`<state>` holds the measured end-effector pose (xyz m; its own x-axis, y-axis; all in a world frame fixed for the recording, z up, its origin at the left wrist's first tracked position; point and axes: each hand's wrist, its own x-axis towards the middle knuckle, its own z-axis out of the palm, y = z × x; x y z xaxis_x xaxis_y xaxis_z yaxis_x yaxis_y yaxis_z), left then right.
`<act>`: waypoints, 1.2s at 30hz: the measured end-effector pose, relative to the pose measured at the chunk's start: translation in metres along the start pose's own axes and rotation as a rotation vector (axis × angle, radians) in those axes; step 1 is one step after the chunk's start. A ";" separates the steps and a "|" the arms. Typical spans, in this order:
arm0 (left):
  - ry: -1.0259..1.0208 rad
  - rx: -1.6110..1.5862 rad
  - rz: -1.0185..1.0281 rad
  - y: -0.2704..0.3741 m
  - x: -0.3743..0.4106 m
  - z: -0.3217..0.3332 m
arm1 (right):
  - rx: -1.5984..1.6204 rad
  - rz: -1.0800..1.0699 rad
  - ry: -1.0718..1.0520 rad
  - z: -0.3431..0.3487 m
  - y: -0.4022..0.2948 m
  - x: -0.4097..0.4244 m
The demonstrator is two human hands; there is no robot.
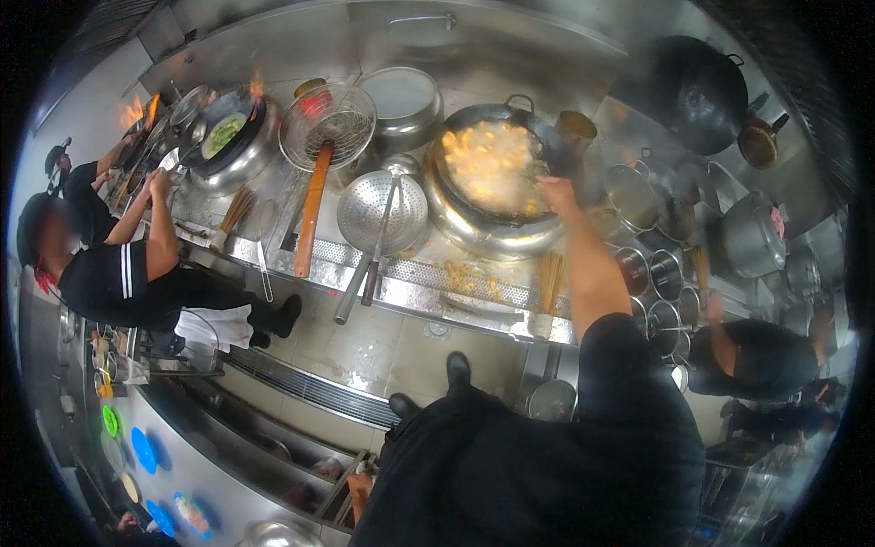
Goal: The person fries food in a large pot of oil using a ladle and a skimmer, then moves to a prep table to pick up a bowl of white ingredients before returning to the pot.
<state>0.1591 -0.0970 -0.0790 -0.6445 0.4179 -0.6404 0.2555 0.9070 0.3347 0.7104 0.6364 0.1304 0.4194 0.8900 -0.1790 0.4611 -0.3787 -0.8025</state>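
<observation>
A large black wok point(472, 208) sits on a round steel burner ring in front of me. Golden pieces of food point(489, 164) bubble in pale, foaming oil inside it. At the wok's right rim, my right hand point(560, 195) is closed around a dark utensil, whose working end is blurred by steam and motion. My left hand point(359, 487) is low beside my body, at the edge of the counter behind me. A small pale thing touches its fingers, and my torso hides part of the hand.
Left of the wok lie a perforated steel strainer point(369, 208), a wooden-handled wire skimmer point(318, 195) and a lidded steel pot point(400, 102). A bamboo brush point(550, 287) lies at the stove's front edge. Co-workers stand on both sides; flames rise at the far-left burners.
</observation>
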 end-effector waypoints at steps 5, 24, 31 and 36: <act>-0.082 0.027 0.052 -0.005 0.009 0.004 | -0.222 -0.315 0.097 -0.047 -0.027 0.017; -0.166 0.153 0.356 0.025 0.109 -0.014 | -1.155 -0.550 0.248 -0.147 -0.096 -0.032; -0.220 -0.108 0.153 0.050 0.055 -0.024 | -0.538 -0.340 -0.119 -0.144 0.056 -0.030; -0.122 0.160 0.232 0.039 0.059 -0.011 | 0.369 0.065 -0.296 -0.061 0.083 -0.095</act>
<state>0.1229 -0.0379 -0.0961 -0.4664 0.6095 -0.6411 0.5022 0.7791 0.3753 0.7568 0.5050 0.1160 0.1722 0.9219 -0.3472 0.1101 -0.3682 -0.9232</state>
